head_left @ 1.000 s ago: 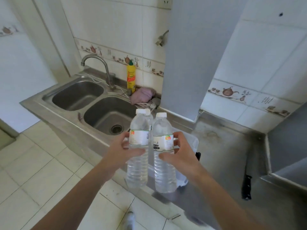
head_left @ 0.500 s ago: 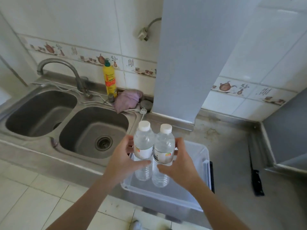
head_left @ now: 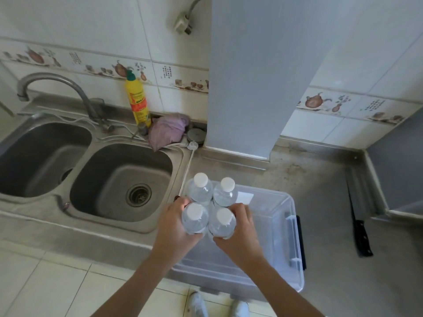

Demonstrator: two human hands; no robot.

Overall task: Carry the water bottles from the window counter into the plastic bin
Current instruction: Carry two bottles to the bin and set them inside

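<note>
On the steel worktop (head_left: 320, 202), right of the sink (head_left: 121, 179), both hands' fingers grip four clustered water bottles (head_left: 195, 217) inside the plastic bin (head_left: 295, 248): left hand (head_left: 174, 227), right hand (head_left: 240, 232).

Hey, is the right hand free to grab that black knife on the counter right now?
Probably not: the right hand is wrapped around a water bottle over the plastic bin, and the knife lies beyond the bin's far side.

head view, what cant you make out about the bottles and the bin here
- Bottle labels and water levels: seen from above, the four water bottles show mostly caps; hands cover the near pair's sides.
- Whether the bottles rest on the floor of the plastic bin: bottoms hidden under the bottles.
- The grip of the left hand and right hand: fingertips hidden behind bottles.
- Bin's near left corner: covered by the forearms.
</note>
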